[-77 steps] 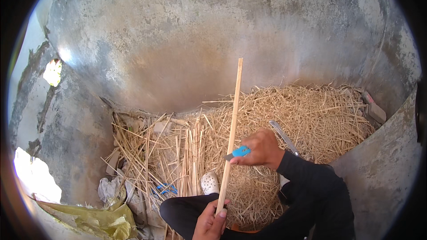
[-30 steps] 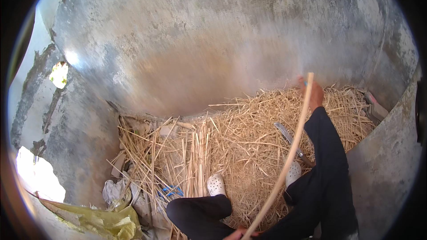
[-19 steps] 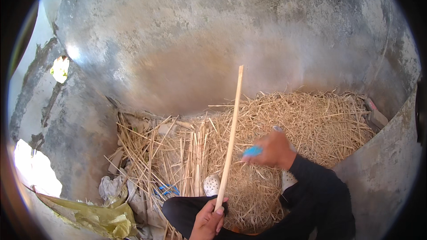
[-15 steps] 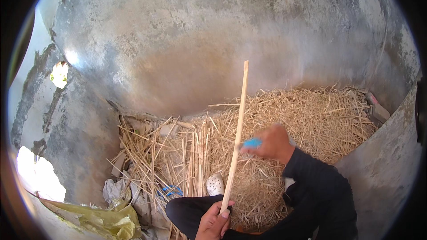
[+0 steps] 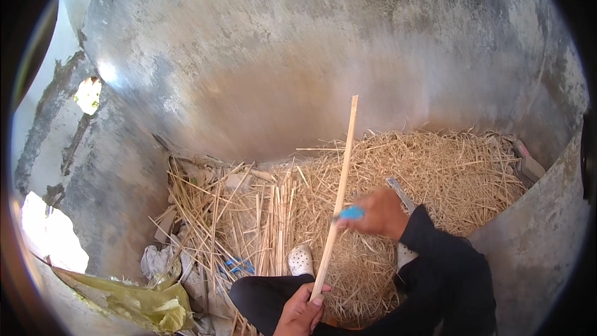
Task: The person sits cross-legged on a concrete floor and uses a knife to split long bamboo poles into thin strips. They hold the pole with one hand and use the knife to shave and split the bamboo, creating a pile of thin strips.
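Observation:
My left hand (image 5: 303, 312) is closed around the lower end of a long pale strip of split bamboo or wood (image 5: 344, 177). The strip stands up from my hand, leaning slightly right. Halfway along it, my right hand (image 5: 380, 213) is closed on a small blue-handled tool (image 5: 352, 213). Its short dark tip meets the strip, but blur hides what kind of tool it is. Just beyond the right hand shows a flat grey metal strip, like a blade (image 5: 401, 194); whether it is held or lying there is unclear.
A heap of straw-like shavings (image 5: 435, 168) covers the floor beneath my hands. Several split sticks (image 5: 273, 230) lie to the left, near blue cord (image 5: 237, 266) and yellowish sheeting (image 5: 146, 305). My white clog (image 5: 301, 261) rests among them. A curved concrete wall (image 5: 280, 56) encloses the far side.
My right hand has come a little nearer along the strip with the blue-handled tool. The strip leans slightly more to the right. The grey blade-like piece now shows more. The whole view has shifted slightly.

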The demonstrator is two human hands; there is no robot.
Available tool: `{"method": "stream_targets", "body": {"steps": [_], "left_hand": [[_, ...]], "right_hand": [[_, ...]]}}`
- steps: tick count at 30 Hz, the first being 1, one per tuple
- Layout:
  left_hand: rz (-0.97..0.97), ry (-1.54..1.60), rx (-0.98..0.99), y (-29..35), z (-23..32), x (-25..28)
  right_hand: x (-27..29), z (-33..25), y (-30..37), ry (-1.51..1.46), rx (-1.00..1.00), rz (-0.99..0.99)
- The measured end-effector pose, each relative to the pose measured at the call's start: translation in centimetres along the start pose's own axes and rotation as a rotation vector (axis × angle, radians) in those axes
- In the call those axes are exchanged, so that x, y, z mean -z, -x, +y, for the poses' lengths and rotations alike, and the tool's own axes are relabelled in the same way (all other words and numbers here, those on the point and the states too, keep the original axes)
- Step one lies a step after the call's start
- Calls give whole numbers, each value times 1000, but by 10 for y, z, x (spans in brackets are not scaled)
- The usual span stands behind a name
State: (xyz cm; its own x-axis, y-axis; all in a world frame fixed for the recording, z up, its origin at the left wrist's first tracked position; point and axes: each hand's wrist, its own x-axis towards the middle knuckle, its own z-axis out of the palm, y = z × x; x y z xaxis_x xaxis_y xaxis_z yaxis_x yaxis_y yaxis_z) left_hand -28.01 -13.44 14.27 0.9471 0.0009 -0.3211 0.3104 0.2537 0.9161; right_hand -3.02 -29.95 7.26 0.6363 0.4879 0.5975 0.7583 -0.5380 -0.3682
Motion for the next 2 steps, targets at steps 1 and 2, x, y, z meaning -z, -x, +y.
{"method": "stream_targets", "body": {"steps": [1, 2], "left_hand": [[27, 16, 26, -1, -1, 4], [34, 14, 23, -1, -1, 5]], "right_hand": [[1, -11, 1, -38, 30, -58], [6, -22, -1, -74, 60, -115]]}}
